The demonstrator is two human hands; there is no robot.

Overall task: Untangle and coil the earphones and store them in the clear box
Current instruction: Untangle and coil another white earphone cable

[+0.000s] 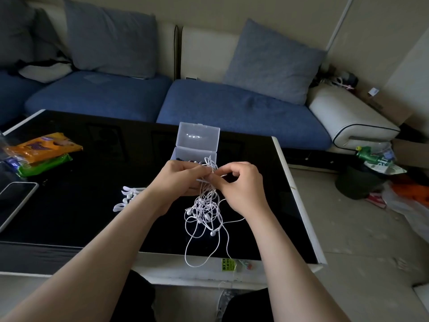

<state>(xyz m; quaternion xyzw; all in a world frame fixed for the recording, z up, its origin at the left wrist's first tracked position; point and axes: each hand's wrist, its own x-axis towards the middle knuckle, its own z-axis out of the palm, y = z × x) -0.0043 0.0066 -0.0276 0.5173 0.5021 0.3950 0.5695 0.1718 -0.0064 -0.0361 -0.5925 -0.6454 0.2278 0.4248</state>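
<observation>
Both hands — left hand (180,176), right hand (239,182) — are pinching the tangled earphones (205,212) just near of the clear box (196,145); teasing loops apart gently — never yanking — is looking wisest.

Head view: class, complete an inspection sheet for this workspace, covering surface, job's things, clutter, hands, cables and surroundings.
Surface: black glossy table, white rim.
Job's things: clear box, lid open, behind the hands; earphones tangled, not coiled.
Clutter: orange packet, green packet, phone, white plastic pieces, all at left.
Hands: left hand and right hand both pinch the tangle's top.
Cables: earphone cords loop over the table's near edge.
Surroundings: blue sofa behind; dark bin on floor, right.
</observation>
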